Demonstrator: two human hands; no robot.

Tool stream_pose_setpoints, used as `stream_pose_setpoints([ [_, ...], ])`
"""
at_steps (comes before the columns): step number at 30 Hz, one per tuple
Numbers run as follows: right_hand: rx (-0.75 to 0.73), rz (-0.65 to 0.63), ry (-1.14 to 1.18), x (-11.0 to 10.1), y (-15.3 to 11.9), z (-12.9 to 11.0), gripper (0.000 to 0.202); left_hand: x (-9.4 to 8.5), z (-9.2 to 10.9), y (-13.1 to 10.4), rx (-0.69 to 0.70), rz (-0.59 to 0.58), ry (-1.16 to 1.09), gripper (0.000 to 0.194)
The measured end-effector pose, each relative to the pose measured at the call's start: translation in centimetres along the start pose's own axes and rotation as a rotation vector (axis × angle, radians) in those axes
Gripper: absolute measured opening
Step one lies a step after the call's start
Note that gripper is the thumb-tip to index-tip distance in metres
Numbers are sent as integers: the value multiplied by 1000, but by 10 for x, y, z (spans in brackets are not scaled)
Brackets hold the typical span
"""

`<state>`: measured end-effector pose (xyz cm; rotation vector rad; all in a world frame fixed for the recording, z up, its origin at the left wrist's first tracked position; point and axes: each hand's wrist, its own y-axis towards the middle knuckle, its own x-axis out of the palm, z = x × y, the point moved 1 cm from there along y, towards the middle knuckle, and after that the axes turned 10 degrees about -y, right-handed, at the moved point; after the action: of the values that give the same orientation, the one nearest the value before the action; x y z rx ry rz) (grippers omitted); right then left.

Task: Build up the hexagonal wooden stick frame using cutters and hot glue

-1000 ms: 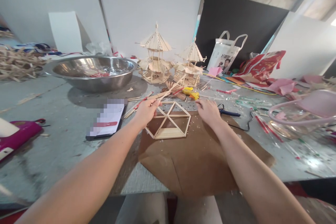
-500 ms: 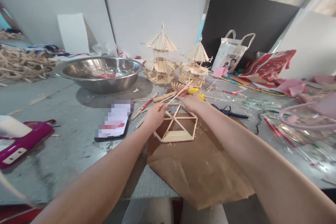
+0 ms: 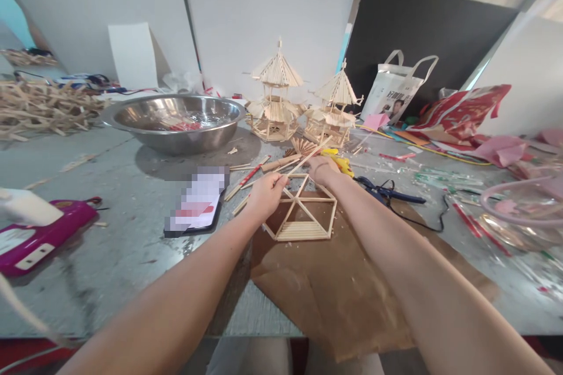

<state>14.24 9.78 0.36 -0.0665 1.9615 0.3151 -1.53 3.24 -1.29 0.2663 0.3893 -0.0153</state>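
Note:
My left hand (image 3: 267, 192) is closed, pinching a thin wooden stick (image 3: 308, 158) that slants up to the right. Below the stick, a hexagonal frame of wooden sticks (image 3: 297, 200) with spokes lies on a brown sheet (image 3: 334, 299); its front section is filled with parallel sticks. Past the frame's far right corner is my right hand (image 3: 323, 170), beside a yellow object (image 3: 338, 160) and a folded fan of brown strips (image 3: 304, 147). Its fingertips are turned away from view, so what they grip is hidden.
Two stick pagodas (image 3: 277, 99) stand behind, next to a steel basin (image 3: 176, 129). A phone (image 3: 197, 202) lies left of the frame, a purple power strip (image 3: 53, 234) farther left. To the right are a dark-blue-handled tool (image 3: 404, 195) and scattered clear and red plastic tubes (image 3: 479, 225).
My right hand has drawn slightly in toward the frame, its fingers now bent down. My left hand keeps the stick over the frame. The whole view has shifted a little.

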Motion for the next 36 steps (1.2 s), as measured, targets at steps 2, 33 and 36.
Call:
stream_pose_setpoints([
  [2,-7,48,-76,-9,-2,7,39,-1,1,0,7,1,8,25],
  [33,403,-241,-503,-77,-134,113,23,3,0,2,-115,-72,-419,23],
  [36,363,-153,-438,-97,-136,108,29,2,1,2,-138,-71,-395,24],
])
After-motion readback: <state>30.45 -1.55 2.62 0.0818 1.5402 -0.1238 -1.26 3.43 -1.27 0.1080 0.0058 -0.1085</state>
